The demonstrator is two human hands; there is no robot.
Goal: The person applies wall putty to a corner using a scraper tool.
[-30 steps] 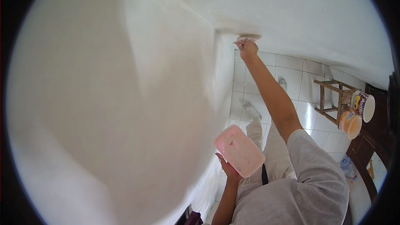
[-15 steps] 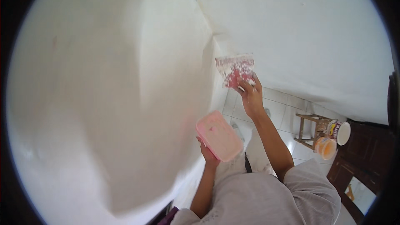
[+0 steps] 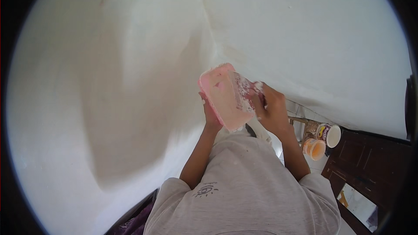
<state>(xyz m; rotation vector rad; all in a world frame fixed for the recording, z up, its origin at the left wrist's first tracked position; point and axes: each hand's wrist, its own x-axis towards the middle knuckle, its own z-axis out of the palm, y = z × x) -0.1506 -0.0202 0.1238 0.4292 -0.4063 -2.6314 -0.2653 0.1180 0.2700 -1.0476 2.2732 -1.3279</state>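
Observation:
In my left hand (image 3: 210,112) is a pink rectangular plastic container (image 3: 220,100), its flat face coated with pale, smooth paste. The fingers wrap around its left side and under it. A red flat scraper (image 3: 245,90), spotted with white filler, is pinched in my right hand (image 3: 274,109). Its wide edge lies on the right part of the paste-covered face. Both hands are close together in front of my chest, near the corner where two white walls (image 3: 143,61) meet. The fingers beneath the container are hidden.
At the right, a white tub (image 3: 332,136) and an orange tub (image 3: 314,149) stand on a wooden stool (image 3: 297,126). Beyond them is a dark brown wooden cabinet (image 3: 363,156). Purple cloth (image 3: 137,217) shows at the lower left.
My right hand has lowered the scraper from near the wall corner onto the container. My left hand has raised the container. The view has shifted, so the tubs appear further left.

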